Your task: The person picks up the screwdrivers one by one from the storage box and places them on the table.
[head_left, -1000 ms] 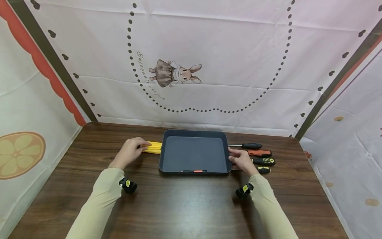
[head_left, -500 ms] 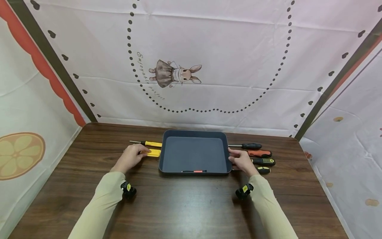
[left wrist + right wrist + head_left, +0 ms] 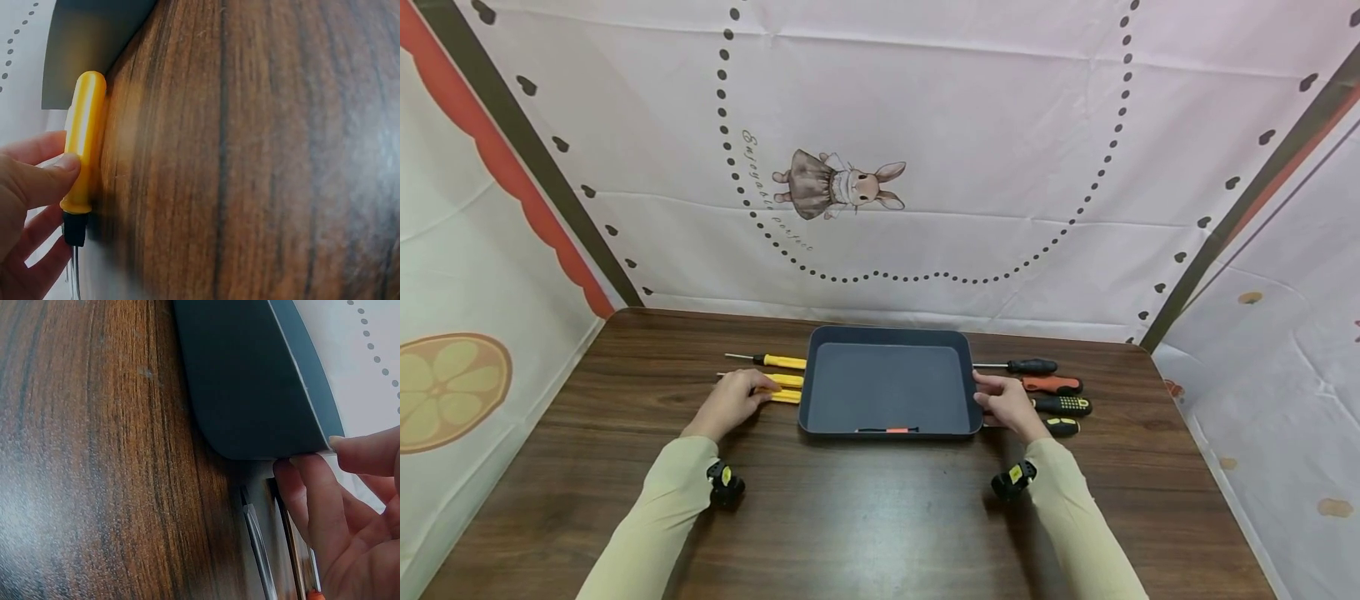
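My left hand (image 3: 730, 402) is at the left side of a dark grey tray (image 3: 891, 387). It pinches the nearest yellow-handled screwdriver (image 3: 86, 134), thumb on the handle and fingers behind. The handle end is close to the tray's wall, and its shaft points away to the left. Two more yellow-handled screwdrivers lie just behind it, a farther one (image 3: 784, 362) and a middle one (image 3: 788, 380) partly covered by my hand. My right hand (image 3: 1009, 406) pinches the tray's right rim, thumb on top and fingers against the outer wall.
Right of the tray lie a black-handled screwdriver (image 3: 1032, 366), an orange-handled one (image 3: 1054, 384), and two black-and-yellow handles (image 3: 1063, 406). A small black-and-orange strip (image 3: 897, 430) shows at the tray's front edge. A patterned cloth wall (image 3: 925, 167) stands behind the table (image 3: 880, 517).
My left hand has shifted toward the front along the tray's left side, spreading the yellow screwdrivers apart. The two farther ones are left lying behind. My right hand and the tray stay in place.
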`<state>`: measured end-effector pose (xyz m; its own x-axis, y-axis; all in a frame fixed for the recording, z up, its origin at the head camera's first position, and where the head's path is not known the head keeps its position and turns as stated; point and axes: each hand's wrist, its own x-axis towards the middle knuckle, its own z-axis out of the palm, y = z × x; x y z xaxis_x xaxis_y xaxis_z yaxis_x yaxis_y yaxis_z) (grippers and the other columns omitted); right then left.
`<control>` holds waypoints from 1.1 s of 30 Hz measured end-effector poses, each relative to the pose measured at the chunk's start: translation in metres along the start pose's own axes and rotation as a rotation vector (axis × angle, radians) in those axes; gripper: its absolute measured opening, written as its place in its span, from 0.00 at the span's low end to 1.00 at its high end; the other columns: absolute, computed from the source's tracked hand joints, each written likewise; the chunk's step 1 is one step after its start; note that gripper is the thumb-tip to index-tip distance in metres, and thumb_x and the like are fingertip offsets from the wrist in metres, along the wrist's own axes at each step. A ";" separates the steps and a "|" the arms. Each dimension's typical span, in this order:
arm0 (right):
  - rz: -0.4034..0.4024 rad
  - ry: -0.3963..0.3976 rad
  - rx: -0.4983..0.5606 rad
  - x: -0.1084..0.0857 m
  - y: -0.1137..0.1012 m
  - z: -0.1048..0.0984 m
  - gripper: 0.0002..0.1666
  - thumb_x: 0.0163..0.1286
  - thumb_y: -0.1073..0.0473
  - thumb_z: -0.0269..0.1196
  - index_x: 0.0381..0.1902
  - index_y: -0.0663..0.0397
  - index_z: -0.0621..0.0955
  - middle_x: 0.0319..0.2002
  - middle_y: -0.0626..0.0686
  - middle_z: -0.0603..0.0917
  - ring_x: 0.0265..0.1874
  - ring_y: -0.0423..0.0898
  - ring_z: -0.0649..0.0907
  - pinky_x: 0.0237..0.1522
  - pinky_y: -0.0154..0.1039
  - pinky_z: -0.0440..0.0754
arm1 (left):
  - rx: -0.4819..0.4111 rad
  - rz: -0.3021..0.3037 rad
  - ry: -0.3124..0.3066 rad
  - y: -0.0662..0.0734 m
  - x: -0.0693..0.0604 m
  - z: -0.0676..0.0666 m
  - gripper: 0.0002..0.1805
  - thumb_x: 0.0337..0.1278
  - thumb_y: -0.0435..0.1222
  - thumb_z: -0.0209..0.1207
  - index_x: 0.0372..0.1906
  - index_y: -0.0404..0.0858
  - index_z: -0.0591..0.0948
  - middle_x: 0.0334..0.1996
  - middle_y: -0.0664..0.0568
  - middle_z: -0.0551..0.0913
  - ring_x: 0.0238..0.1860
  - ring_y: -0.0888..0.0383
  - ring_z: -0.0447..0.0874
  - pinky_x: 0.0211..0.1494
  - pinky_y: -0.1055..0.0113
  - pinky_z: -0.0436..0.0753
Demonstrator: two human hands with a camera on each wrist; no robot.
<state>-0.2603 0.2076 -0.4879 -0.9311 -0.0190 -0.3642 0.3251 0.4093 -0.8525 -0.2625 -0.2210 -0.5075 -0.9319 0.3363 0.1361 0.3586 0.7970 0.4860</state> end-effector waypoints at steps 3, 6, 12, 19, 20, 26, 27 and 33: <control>0.000 0.003 0.003 0.000 0.001 -0.001 0.28 0.65 0.66 0.55 0.64 0.49 0.67 0.54 0.65 0.73 0.38 0.45 0.81 0.32 0.40 0.80 | 0.007 -0.001 0.002 0.000 0.001 0.001 0.08 0.48 0.26 0.61 0.35 0.37 0.85 0.35 0.45 0.84 0.40 0.47 0.80 0.44 0.53 0.77; 0.001 0.005 0.004 0.000 0.000 0.000 0.28 0.65 0.66 0.55 0.64 0.49 0.67 0.54 0.65 0.73 0.38 0.45 0.81 0.32 0.40 0.80 | 0.010 -0.003 0.002 -0.001 0.001 0.002 0.08 0.48 0.26 0.61 0.35 0.37 0.85 0.35 0.45 0.84 0.40 0.47 0.80 0.44 0.52 0.76; 0.002 0.000 -0.002 0.000 0.000 -0.001 0.28 0.66 0.66 0.55 0.64 0.49 0.67 0.55 0.65 0.73 0.39 0.45 0.81 0.32 0.39 0.80 | 0.013 -0.037 -0.013 -0.001 0.001 0.003 0.08 0.48 0.26 0.60 0.35 0.36 0.84 0.37 0.44 0.83 0.42 0.45 0.79 0.46 0.50 0.75; 0.003 0.000 -0.009 0.000 0.000 0.000 0.28 0.66 0.65 0.55 0.64 0.48 0.67 0.55 0.64 0.72 0.40 0.45 0.80 0.31 0.39 0.80 | -0.017 -0.061 -0.002 0.000 0.000 0.001 0.08 0.48 0.26 0.61 0.36 0.34 0.84 0.37 0.42 0.83 0.42 0.45 0.79 0.47 0.50 0.75; 0.004 0.001 -0.009 0.000 0.001 0.000 0.28 0.66 0.65 0.55 0.64 0.48 0.67 0.55 0.64 0.72 0.40 0.46 0.80 0.31 0.39 0.80 | -0.022 -0.057 -0.002 0.001 0.000 0.001 0.08 0.48 0.26 0.61 0.36 0.34 0.84 0.37 0.42 0.83 0.42 0.45 0.79 0.47 0.50 0.75; 0.004 0.016 -0.014 0.000 0.001 0.000 0.28 0.65 0.65 0.55 0.63 0.47 0.67 0.54 0.64 0.73 0.40 0.46 0.81 0.31 0.39 0.80 | -0.036 -0.047 0.004 0.000 0.000 0.001 0.08 0.45 0.26 0.62 0.35 0.34 0.84 0.37 0.43 0.83 0.42 0.46 0.79 0.46 0.51 0.75; 0.004 0.018 -0.016 0.000 0.001 0.000 0.28 0.65 0.65 0.55 0.63 0.47 0.68 0.54 0.64 0.73 0.40 0.47 0.81 0.31 0.39 0.80 | -0.038 -0.042 0.005 0.000 0.000 0.001 0.08 0.45 0.26 0.63 0.35 0.34 0.84 0.37 0.43 0.83 0.42 0.46 0.79 0.47 0.51 0.75; 0.014 0.024 -0.014 0.001 0.001 0.001 0.28 0.65 0.66 0.55 0.63 0.46 0.68 0.54 0.64 0.74 0.39 0.46 0.81 0.31 0.38 0.80 | -0.040 -0.036 -0.004 -0.001 0.000 0.001 0.08 0.44 0.26 0.63 0.34 0.34 0.84 0.36 0.43 0.82 0.42 0.46 0.78 0.47 0.50 0.75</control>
<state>-0.2612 0.2070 -0.4894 -0.9303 0.0090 -0.3668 0.3360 0.4225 -0.8418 -0.2626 -0.2208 -0.5090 -0.9440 0.3095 0.1141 0.3219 0.7881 0.5247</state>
